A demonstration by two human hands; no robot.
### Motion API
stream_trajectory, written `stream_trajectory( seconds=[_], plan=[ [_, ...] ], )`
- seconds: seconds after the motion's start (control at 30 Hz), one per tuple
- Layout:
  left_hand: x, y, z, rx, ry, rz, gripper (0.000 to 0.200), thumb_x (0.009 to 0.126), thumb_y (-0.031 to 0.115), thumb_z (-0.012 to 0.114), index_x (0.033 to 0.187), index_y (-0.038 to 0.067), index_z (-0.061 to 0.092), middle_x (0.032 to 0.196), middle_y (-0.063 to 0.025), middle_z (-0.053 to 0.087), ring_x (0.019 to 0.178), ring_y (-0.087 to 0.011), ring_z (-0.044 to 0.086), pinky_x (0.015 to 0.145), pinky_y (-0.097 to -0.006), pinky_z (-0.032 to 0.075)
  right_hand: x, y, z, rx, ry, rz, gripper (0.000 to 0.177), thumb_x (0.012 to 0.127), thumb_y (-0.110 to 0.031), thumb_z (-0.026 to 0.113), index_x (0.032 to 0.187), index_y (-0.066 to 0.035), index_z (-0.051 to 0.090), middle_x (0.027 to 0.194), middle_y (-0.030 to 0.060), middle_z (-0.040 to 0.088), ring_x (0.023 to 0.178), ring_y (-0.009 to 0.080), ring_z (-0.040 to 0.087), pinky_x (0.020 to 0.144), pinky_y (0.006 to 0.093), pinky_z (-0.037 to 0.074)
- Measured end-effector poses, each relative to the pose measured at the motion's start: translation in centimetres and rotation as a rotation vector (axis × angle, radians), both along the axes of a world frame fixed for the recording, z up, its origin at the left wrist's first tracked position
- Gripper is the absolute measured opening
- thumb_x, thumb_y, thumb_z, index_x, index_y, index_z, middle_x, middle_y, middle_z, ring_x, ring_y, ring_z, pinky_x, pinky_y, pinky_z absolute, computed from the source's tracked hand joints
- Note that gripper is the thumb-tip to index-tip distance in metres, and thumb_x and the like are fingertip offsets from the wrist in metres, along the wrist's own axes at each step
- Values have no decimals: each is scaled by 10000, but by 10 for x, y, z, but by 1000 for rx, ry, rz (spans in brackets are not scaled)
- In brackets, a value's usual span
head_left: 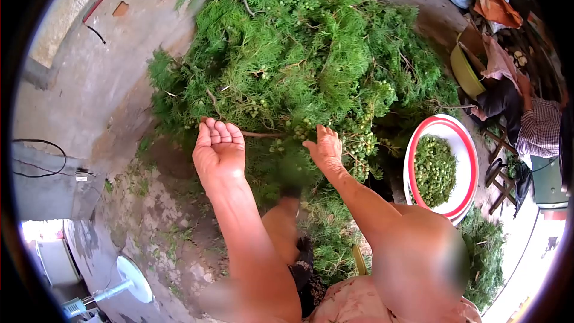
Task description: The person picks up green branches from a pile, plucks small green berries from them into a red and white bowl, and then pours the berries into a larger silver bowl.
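My left hand (221,148), palm turned up, has its fingers curled round the woody stem of a leafy evergreen branch (263,135). To the right, my right hand (326,146) reaches into the foliage beside clusters of small green cones (359,143). Its thumb stands apart from the fingers, and the fingertips are partly lost in the leaves. In front of both hands rises a large heap of cut evergreen branches (311,54). A white basin with a red rim (410,167), holding many picked green cones (434,170), stands right of my right arm.
At the right sits another person in a checked garment (538,131), near a yellow-green tub (463,72) and a wooden stool frame (502,173). More cut greenery (484,251) lies below the basin. A light-blue fan (134,278) stands at lower left. A cable (63,158) hangs by the left wall.
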State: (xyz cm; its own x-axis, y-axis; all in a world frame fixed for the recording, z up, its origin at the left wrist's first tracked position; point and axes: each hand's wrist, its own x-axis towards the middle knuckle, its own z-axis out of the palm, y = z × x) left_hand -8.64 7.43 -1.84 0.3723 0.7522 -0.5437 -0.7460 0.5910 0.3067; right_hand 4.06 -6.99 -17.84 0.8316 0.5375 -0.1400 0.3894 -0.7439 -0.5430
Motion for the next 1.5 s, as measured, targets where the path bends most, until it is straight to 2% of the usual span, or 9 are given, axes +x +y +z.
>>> stream_trajectory(
  seconds=[0.13, 0.27, 0.33, 0.53, 0.8, 1.0, 1.27, 1.37, 1.5],
  plan=[
    [5, -3, 8, -21, 31, -6, 87, 883, 152, 549, 861, 74, 582, 723, 31, 591, 657, -104, 547, 680, -299, 471, -5, 27, -28, -57, -54, -24, 685, 686, -340, 731, 1222, -45, 421, 1142, 120, 517, 1125, 310, 433, 915, 423, 362],
    [1, 2, 4, -9, 3, -24, 78, 878, 142, 555, 873, 67, 577, 737, 26, 587, 656, -108, 542, 680, -298, 473, 18, 23, -53, -38, 27, -18, 347, 716, -177, 683, 1022, -70, 557, 1003, 163, 589, 908, 328, 571, 779, 393, 470],
    [-4, 5, 3, 8, -18, -18, 82, 878, 143, 555, 879, 62, 574, 746, 21, 590, 665, -111, 544, 682, -298, 476, 30, 10, -47, 227, 94, -86, 200, 666, -86, 703, 836, -25, 617, 758, 161, 625, 665, 311, 583, 665, 354, 469],
    [-11, 9, 1, 5, -30, -11, 79, 874, 136, 560, 882, 59, 575, 752, 16, 595, 674, -119, 549, 688, -297, 482, 65, -9, -12, 344, 449, -211, 238, 733, -85, 686, 949, -2, 631, 808, 77, 638, 706, 156, 540, 678, 304, 441],
    [-5, 5, 2, 80, 42, -32, 96, 859, 162, 590, 893, 72, 586, 757, 17, 602, 671, -103, 550, 689, -276, 474, 75, -23, 51, 731, 683, -205, 268, 806, -64, 533, 1069, -19, 555, 957, 47, 592, 850, 141, 495, 748, 271, 391],
    [22, -27, 20, 464, 348, -246, 120, 847, 160, 609, 936, 80, 611, 798, -8, 630, 705, -96, 573, 673, -248, 480, 68, -33, 119, 1011, 815, -327, 281, 835, -63, 502, 1112, -20, 515, 972, 58, 595, 870, 168, 553, 722, 301, 457],
    [64, -78, 6, 1607, 896, -408, 242, 799, 200, 671, 945, 10, 638, 872, -78, 626, 739, -121, 541, 665, -246, 439, 40, -73, 181, 1242, 956, -132, 278, 882, -56, 457, 1150, -18, 521, 1059, 76, 609, 931, 164, 582, 828, 284, 470],
    [62, -87, 28, 1246, 623, -929, 234, 795, 172, 681, 904, -28, 629, 732, -15, 595, 647, -79, 490, 597, -222, 394, 36, -83, 187, 1323, 1039, -173, 264, 895, -57, 475, 1153, -23, 519, 1044, 72, 614, 921, 161, 585, 783, 294, 493],
    [72, -111, 26, 986, 340, -823, 104, 782, 28, 661, 864, -22, 622, 769, -1, 594, 682, -62, 515, 620, -203, 419, 40, -95, 188, 1263, 999, -183, 247, 893, -69, 491, 1138, -59, 524, 986, 44, 618, 815, 131, 589, 614, 280, 516]
  ],
)
